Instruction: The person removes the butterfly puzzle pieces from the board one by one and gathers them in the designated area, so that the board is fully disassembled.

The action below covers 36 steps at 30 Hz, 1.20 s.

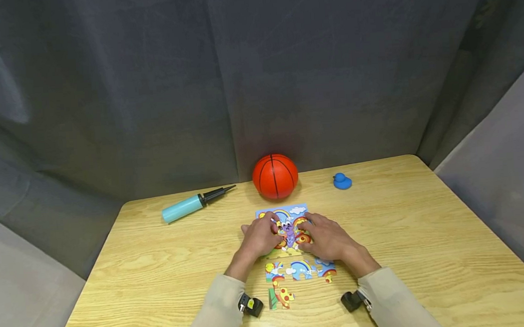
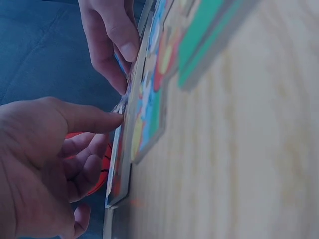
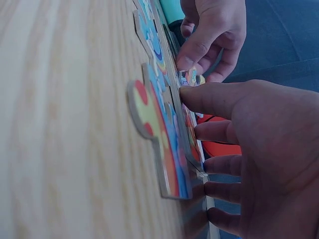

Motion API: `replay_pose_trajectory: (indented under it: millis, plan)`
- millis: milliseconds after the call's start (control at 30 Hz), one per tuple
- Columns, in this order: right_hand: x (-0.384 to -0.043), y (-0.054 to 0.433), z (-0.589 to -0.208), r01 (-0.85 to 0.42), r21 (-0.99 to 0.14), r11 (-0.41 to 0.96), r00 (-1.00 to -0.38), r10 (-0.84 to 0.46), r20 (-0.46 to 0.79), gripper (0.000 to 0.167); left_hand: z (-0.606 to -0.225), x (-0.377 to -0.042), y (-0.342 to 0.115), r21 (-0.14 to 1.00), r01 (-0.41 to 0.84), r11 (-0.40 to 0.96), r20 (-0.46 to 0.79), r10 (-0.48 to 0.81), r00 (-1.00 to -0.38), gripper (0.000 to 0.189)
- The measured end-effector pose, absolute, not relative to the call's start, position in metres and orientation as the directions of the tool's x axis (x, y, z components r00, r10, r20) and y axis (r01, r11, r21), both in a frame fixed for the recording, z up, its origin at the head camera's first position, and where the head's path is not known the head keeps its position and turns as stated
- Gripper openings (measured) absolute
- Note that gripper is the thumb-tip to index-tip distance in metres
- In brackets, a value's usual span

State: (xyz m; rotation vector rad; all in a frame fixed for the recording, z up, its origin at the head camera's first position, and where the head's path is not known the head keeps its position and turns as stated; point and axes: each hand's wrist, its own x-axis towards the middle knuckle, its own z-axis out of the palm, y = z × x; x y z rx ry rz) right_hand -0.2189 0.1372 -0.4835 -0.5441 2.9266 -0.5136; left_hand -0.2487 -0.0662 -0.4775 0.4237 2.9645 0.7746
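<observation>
A cartoon jigsaw puzzle (image 1: 288, 226) with a purple character and a rainbow lies in its board in the middle of the table. My left hand (image 1: 261, 236) is over the puzzle's left side, pinching a small puzzle piece (image 3: 191, 77) between thumb and fingers, close over the board. My right hand (image 1: 331, 237) lies at the puzzle's right side, its extended fingers touching the surface and edge. In the right wrist view, the right thumb (image 3: 209, 97) rests at the board's near edge. Fingers hide parts of the picture on both sides.
Several loose puzzle pieces (image 1: 301, 270) lie in front of the board, with a giraffe piece (image 1: 282, 297) nearer me. Behind the board sits a red basketball (image 1: 275, 176). A blue hand pump (image 1: 183, 208) lies at back left, a blue rubber duck (image 1: 342, 181) at back right.
</observation>
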Motion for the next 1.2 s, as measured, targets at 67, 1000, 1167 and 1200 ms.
replay_pose_trajectory:
  millis: [67, 1000, 1167, 1200]
  plan:
    - [-0.219, 0.137, -0.484, -0.327, -0.352, 0.877, -0.928, -0.369, -0.056, 0.055, -0.477, -0.247, -0.067, 0.485, 0.253, 0.837, 0.038, 0.27, -0.962, 0.042]
    - [-0.222, 0.139, -0.484, -0.32, -0.342, 0.884, -0.932, -0.359, -0.055, 0.053, -0.465, -0.185, -0.072, 0.541, 0.359, 0.761, 0.098, 0.367, -0.925, 0.044]
    - [-0.221, 0.14, -0.484, -0.332, -0.341, 0.879, -0.928, -0.369, -0.047, 0.054, -0.464, -0.173, -0.072, 0.498, 0.397, 0.771, 0.098, 0.405, -0.909, 0.043]
    - [-0.221, 0.141, -0.484, -0.334, -0.344, 0.878, -0.928, -0.371, -0.045, 0.054, -0.464, -0.17, -0.072, 0.487, 0.406, 0.773, 0.098, 0.413, -0.905, 0.043]
